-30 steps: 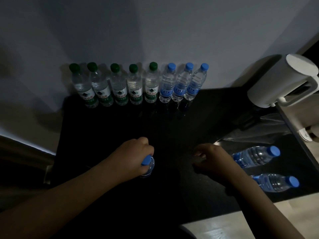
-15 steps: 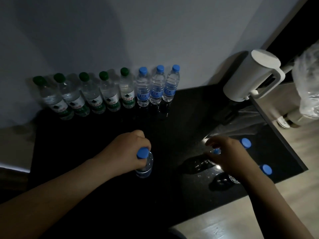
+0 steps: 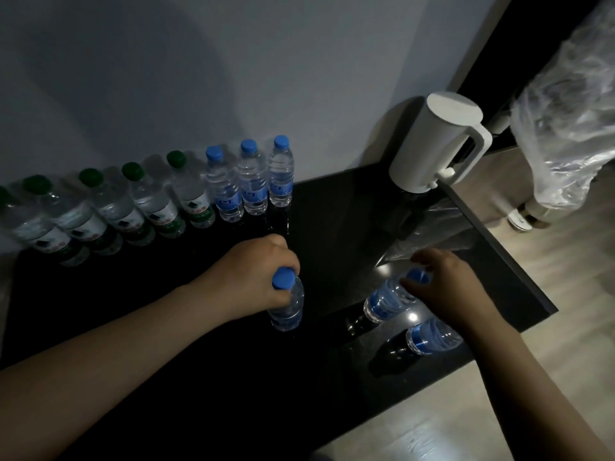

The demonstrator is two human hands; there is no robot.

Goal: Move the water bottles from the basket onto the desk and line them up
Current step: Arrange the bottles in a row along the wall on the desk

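Dim light falls on a glossy black desk (image 3: 199,377) set against a pale wall (image 3: 199,78), with a white jug (image 3: 429,144) at its far right corner, a crumpled plastic bag (image 3: 565,121) beyond it and wood-look floor (image 3: 549,327) to the right. Along the wall stand green-capped bottles (image 3: 146,204) and, right of them, three blue-capped bottles (image 3: 253,181) in one row. At mid-desk the left hand (image 3: 253,277) grips the neck of an upright bottle (image 3: 288,304), while the right hand (image 3: 446,287) curls round the cap end of a slanting bottle (image 3: 386,299), a third bottle (image 3: 432,336) lying just nearer, under the forearm.
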